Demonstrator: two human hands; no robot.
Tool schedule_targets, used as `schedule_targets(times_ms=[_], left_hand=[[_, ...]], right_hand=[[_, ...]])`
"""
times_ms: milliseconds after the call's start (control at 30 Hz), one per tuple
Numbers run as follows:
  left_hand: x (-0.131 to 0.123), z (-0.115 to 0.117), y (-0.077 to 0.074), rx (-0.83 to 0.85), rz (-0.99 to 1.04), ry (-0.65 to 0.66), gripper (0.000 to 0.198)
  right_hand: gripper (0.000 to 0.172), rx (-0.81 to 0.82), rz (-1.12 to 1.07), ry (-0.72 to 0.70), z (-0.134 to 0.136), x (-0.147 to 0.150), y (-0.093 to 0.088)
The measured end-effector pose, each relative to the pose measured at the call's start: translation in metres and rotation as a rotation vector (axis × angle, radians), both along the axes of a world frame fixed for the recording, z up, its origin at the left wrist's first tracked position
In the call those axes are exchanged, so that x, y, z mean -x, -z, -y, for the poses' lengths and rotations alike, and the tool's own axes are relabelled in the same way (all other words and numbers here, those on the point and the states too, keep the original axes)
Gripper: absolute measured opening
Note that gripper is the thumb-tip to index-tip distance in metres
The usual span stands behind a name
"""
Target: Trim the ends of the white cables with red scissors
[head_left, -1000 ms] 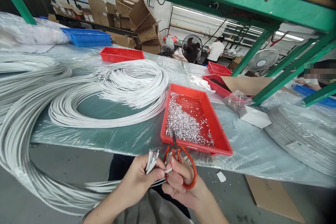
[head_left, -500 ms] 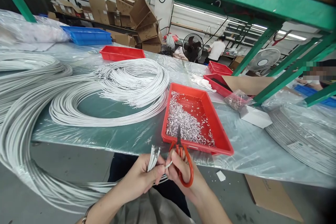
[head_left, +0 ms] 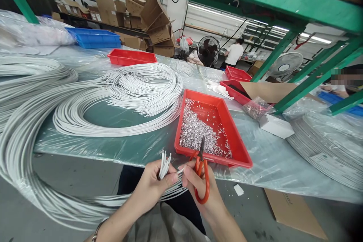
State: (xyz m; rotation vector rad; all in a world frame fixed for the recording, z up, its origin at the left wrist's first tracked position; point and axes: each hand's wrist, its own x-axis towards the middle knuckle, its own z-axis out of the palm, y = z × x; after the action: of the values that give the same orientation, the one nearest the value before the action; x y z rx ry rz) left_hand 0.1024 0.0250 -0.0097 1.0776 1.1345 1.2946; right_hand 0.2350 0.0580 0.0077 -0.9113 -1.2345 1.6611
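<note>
My left hand [head_left: 154, 181] is closed around a small bunch of white cables [head_left: 164, 164], their cut ends sticking up above the fingers. Orange-handled scissors [head_left: 204, 181] hang in my right hand [head_left: 201, 185], with the dark blades pointing up and away. The thumb and fingertips of that hand also pinch the end of a single white cable that spans the short gap between both hands. Just beyond the scissor tips stands a red tray [head_left: 232, 136] holding a heap of small shiny metal pieces [head_left: 198, 130]. More cable runs beneath my hands from the left.
Large coils of white cable [head_left: 121, 132] cover the table's left side, some drooping over its front edge. Behind them are a red tray [head_left: 132, 57] and a blue tray [head_left: 96, 39]. A white box [head_left: 276, 126] and a grey coil [head_left: 320, 151] lie right. Green shelf posts rise there.
My right hand with the scissors has shifted slightly right, and the blades have swung right. My left hand has moved slightly up and left; more cable shows beneath the hands.
</note>
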Motion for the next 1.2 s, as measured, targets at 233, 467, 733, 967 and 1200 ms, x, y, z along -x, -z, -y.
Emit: schedule_targets(times_ms=[233, 467, 733, 967, 1200], left_hand=[[0.001, 0.001, 0.0, 0.077, 0.022, -0.011, 0.039], [-0.003, 0.001, 0.003, -0.07, -0.088, -0.114, 0.022], [-0.005, 0.002, 0.004, -0.122, -0.014, -0.142, 0.018], [-0.002, 0.001, 0.002, -0.014, 0.144, -0.048, 0.029], [-0.003, -0.002, 0.006, -0.001, 0.104, -0.02, 0.038]], right_hand=[[0.011, -0.046, 0.011, 0.031, -0.001, 0.003, 0.003], [0.012, -0.013, -0.02, 0.004, -0.002, 0.001, -0.002], [0.023, 0.237, -0.213, -0.061, 0.004, 0.004, 0.009], [0.028, 0.317, -0.279, -0.148, 0.002, 0.01, 0.015], [0.018, 0.032, -0.072, 0.037, 0.004, 0.002, 0.007]])
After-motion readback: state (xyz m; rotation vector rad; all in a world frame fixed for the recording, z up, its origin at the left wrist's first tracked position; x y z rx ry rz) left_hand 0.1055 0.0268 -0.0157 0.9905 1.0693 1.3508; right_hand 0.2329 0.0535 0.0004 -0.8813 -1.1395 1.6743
